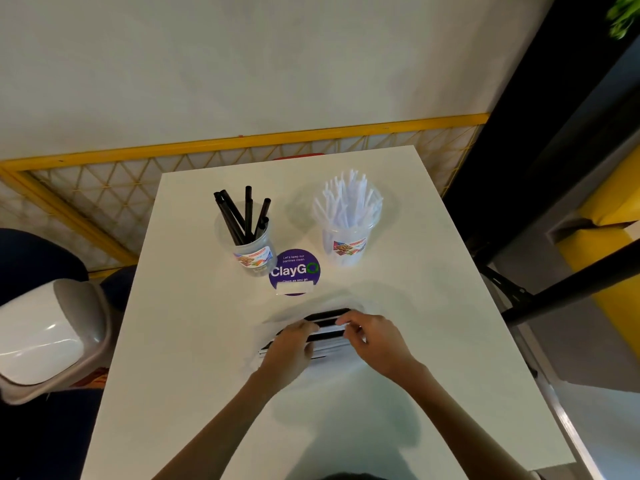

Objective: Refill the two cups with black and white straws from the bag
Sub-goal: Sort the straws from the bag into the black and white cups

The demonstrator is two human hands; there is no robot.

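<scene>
Clear plastic bag (325, 315) of mixed straws (327, 328) lies on the table (194, 306), nearer us than both cups (251, 252). We find the left hand (294, 344) gripping it; the right hand (372, 336) apparently pinches straws, though blur hinders. Picking step: next, draw one colour out cleanly.

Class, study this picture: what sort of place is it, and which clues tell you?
Probably a shared pantry or canteen. The round purple ClayGo sticker on the white table mentions keeping pantries clean, clear plastic cups offer black straws and white straws, and a white swing-lid bin stands beside the table.
</scene>
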